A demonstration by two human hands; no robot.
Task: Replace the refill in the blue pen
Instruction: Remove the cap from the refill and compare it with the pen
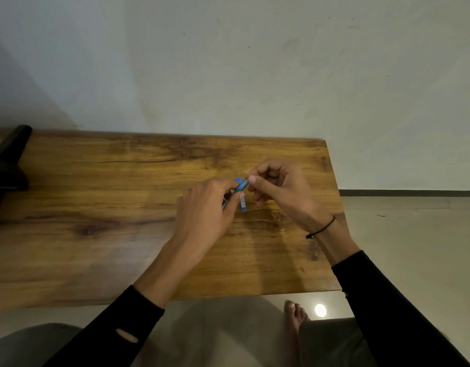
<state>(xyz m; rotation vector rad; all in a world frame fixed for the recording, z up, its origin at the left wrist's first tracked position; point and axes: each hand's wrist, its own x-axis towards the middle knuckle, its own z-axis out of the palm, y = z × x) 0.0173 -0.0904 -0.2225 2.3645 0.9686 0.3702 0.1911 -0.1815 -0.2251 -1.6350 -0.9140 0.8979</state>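
so, blue pen point(240, 187): held tilted above the worktop point(122, 207), between both hands
left hand point(204, 207): fingers curled round the pen's lower barrel
right hand point(279, 189): thumb and fingertips pinching the pen's upper end
small blue piece point(239, 180): just above the pen, possibly its cap
white-and-blue piece point(243, 203): beside the left thumb, blurred
wrist cord point(321, 229): black, right wrist

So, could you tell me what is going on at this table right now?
A person seated at a wooden table is working on a blue pen with both bare hands. The left hand grips the pen's barrel above the tabletop, while the right hand pinches its upper end with thumb and fingers. A small white and blue piece shows just below the pen; whether it is the refill is too blurred to tell.
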